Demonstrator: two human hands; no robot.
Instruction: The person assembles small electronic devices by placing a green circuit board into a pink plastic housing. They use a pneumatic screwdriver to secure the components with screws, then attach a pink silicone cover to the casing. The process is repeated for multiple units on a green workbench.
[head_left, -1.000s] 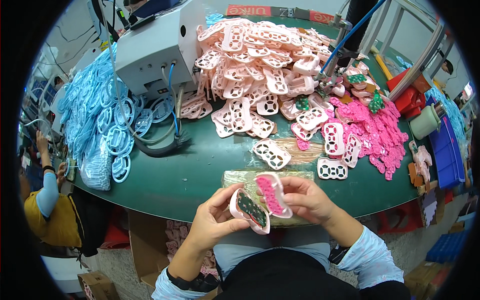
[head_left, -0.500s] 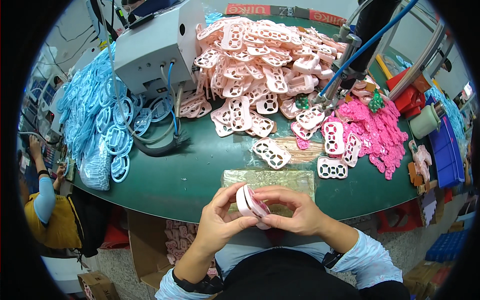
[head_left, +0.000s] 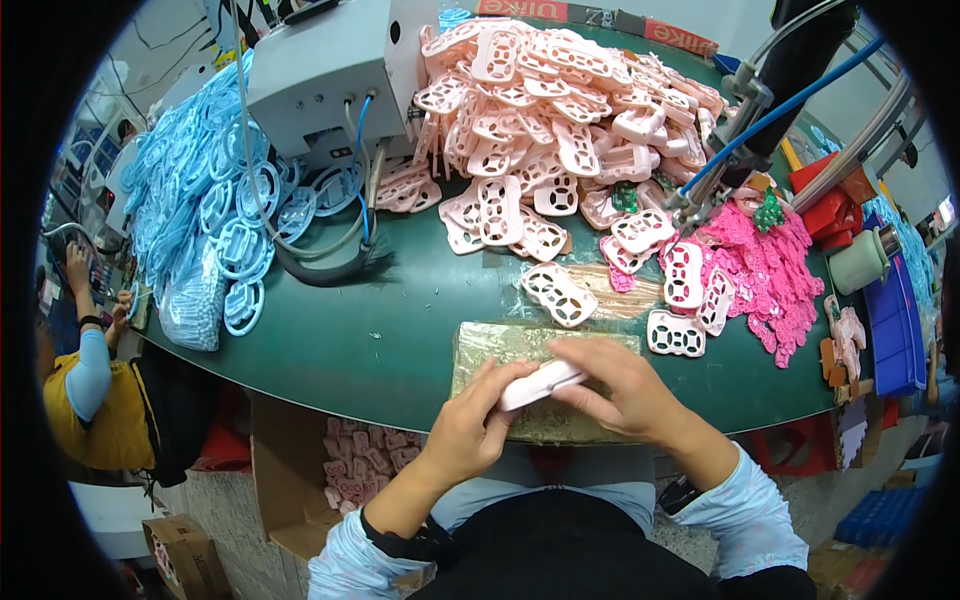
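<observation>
Both my hands hold a pale pink, controller-shaped plastic casing [head_left: 541,386], seen edge-on with a dark seam along its side. My left hand [head_left: 470,420] grips its left end, and my right hand [head_left: 625,390] pinches the right end. They are above the near part of a tape-wrapped, yellowish block [head_left: 480,345] at the table's front edge. Beyond the block lies a loose pale pink shell [head_left: 558,294] with cut-out openings. More such shells, one of them a flat shell [head_left: 676,333], lie to its right beside a heap of bright pink parts [head_left: 770,270].
A big pile of pale pink shells [head_left: 560,110] covers the back of the green table [head_left: 420,320]. At left are a grey machine [head_left: 325,95], a black hose [head_left: 320,273] and blue parts [head_left: 190,190]. A metal fixture [head_left: 715,165] overhangs the right. Another person [head_left: 95,400] works far left.
My hands have moved forward over the block. The casing has turned from nearly upright to a flatter, slanted position. The whole view has shifted slightly.
</observation>
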